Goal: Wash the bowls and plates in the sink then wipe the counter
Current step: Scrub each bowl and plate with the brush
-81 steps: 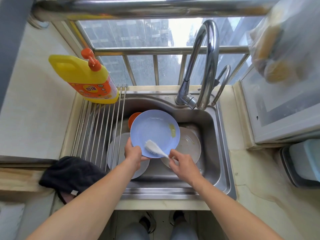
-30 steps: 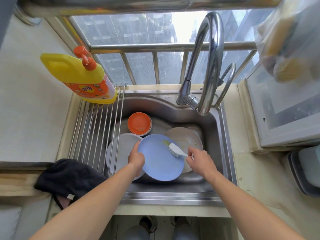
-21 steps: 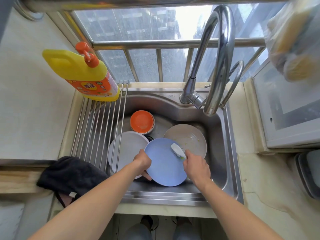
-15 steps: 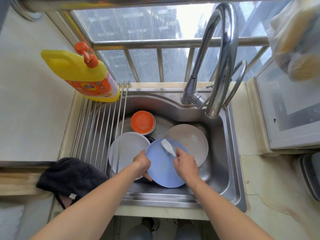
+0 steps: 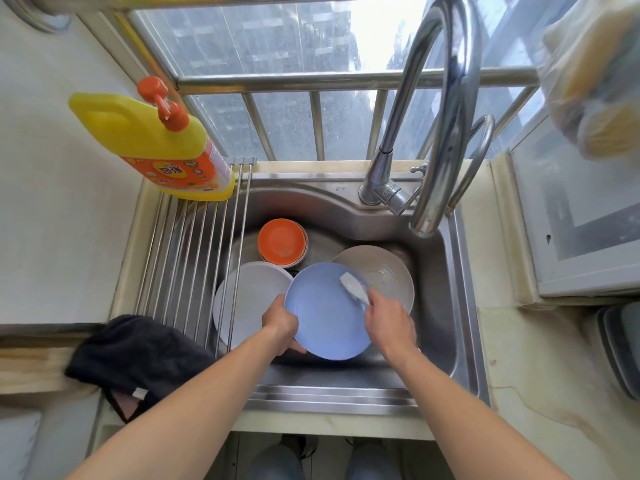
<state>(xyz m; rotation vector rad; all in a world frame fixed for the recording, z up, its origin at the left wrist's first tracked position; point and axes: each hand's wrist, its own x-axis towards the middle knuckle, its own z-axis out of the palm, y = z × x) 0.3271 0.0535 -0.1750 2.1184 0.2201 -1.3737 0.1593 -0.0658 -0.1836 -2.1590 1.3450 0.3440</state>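
Head camera: the left hand (image 5: 281, 322) grips the near-left rim of the blue plate (image 5: 325, 311), tilting it over the sink (image 5: 460, 306), probably so runoff drains. The right hand (image 5: 389, 322) is clenched on the dish brush (image 5: 354, 287), bristles on the plate beyond its fingers. The yellow detergent bottle (image 5: 162, 147) has an orange label, illegible.

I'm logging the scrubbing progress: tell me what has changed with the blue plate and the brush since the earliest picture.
The blue plate, held up near the faucet before, has come down low in the sink, uncovering the orange bowl. Its yellow smear is gone. The brush worked from the lower rim to the upper right. The left hand still grips the plate, the right hand the brush.
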